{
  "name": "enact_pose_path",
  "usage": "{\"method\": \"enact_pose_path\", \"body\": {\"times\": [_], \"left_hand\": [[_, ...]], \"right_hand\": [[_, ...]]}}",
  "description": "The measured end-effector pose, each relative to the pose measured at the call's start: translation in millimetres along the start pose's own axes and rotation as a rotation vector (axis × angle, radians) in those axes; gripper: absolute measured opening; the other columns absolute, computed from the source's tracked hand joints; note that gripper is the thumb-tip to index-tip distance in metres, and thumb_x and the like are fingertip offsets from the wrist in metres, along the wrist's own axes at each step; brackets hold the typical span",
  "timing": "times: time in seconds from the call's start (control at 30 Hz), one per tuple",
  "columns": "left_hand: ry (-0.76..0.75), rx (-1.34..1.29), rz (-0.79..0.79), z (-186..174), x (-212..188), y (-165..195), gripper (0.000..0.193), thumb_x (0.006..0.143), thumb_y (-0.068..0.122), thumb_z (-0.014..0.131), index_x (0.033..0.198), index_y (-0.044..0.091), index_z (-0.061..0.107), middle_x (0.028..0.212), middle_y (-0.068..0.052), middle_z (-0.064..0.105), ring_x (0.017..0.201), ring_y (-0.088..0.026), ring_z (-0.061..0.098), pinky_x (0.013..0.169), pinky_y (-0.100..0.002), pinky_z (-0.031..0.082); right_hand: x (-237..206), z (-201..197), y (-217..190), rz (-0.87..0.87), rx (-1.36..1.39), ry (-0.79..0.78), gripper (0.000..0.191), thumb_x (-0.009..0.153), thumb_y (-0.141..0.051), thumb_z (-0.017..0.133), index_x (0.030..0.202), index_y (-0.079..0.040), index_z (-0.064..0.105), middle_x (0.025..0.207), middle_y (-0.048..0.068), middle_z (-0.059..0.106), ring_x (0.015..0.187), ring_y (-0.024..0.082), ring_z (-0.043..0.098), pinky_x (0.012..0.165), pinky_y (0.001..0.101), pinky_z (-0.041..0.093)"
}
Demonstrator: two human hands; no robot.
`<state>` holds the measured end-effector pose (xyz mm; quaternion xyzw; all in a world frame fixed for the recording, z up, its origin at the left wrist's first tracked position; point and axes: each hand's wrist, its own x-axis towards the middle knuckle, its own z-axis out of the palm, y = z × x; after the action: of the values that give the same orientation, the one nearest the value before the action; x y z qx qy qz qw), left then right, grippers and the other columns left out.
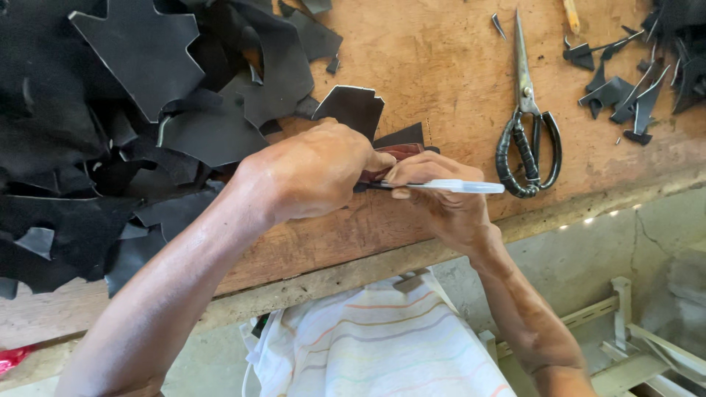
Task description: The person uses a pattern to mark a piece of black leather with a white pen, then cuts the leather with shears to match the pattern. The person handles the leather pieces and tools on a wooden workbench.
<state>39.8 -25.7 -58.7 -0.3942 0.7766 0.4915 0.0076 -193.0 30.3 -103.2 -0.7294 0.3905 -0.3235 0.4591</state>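
My left hand [312, 170] presses down on a small reddish-brown leather piece [397, 153] lying on the wooden workbench [441, 66]. My right hand [441, 195] grips a white pen [456, 187], held level with its tip pointing left against that piece. A black leather cut-out [353, 106] lies just beyond my left hand's knuckles. Most of the brown piece is hidden under my fingers.
A large heap of black leather pieces [125, 110] covers the bench's left side. Scissors with black wrapped handles [528, 125] lie to the right of my hands. Small black offcuts [625, 95] sit at the far right. A striped cloth [382, 338] lies below the bench edge.
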Motion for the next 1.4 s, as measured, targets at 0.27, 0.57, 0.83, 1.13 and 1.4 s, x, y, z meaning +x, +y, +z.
{"method": "enact_pose_path", "body": {"times": [0.27,0.57,0.83,1.13,1.4], "left_hand": [[-0.049,0.029,-0.103,0,-1,0,0.049,0.082,-0.003,0.057,0.124,0.018,0.071,0.111,-0.016,0.073,0.108,-0.033,0.068,0.086,-0.043,0.054],[-0.027,-0.014,-0.067,-3,-1,0,0.056,0.078,-0.004,0.058,0.127,0.023,0.069,0.110,-0.014,0.073,0.106,-0.034,0.068,0.085,-0.042,0.054],[-0.022,0.011,-0.047,-5,1,1,0.058,0.077,-0.004,0.060,0.129,0.022,0.067,0.110,-0.016,0.072,0.108,-0.035,0.066,0.085,-0.043,0.054],[-0.022,0.047,-0.038,-5,0,2,0.045,0.082,-0.001,0.060,0.122,0.016,0.071,0.108,-0.017,0.074,0.109,-0.034,0.068,0.085,-0.042,0.055],[-0.039,-0.002,-0.077,-5,-1,7,0.059,0.078,-0.004,0.058,0.129,0.023,0.067,0.107,-0.017,0.073,0.103,-0.034,0.070,0.082,-0.042,0.055]], "right_hand": [[0,14,6,-0.061,-0.030,0.040,0.013,0.091,0.000,0.078,0.101,-0.002,0.070,0.100,0.008,0.074,0.098,0.019,0.073,0.094,0.0333,0.061],[0,11,3,-0.042,-0.035,0.015,0.019,0.089,0.004,0.078,0.105,-0.001,0.070,0.103,0.008,0.073,0.099,0.020,0.072,0.092,0.0345,0.061],[4,7,-2,-0.041,-0.043,0.017,0.017,0.090,0.002,0.078,0.105,-0.002,0.069,0.102,0.008,0.072,0.098,0.020,0.072,0.090,0.0315,0.061],[5,8,-8,-0.055,-0.131,0.023,0.017,0.090,0.001,0.079,0.104,-0.002,0.070,0.101,0.008,0.073,0.097,0.020,0.072,0.088,0.0309,0.061],[3,8,-8,-0.039,-0.029,0.020,0.017,0.090,0.002,0.078,0.105,-0.001,0.069,0.101,0.009,0.071,0.098,0.021,0.072,0.090,0.0316,0.062]]}}
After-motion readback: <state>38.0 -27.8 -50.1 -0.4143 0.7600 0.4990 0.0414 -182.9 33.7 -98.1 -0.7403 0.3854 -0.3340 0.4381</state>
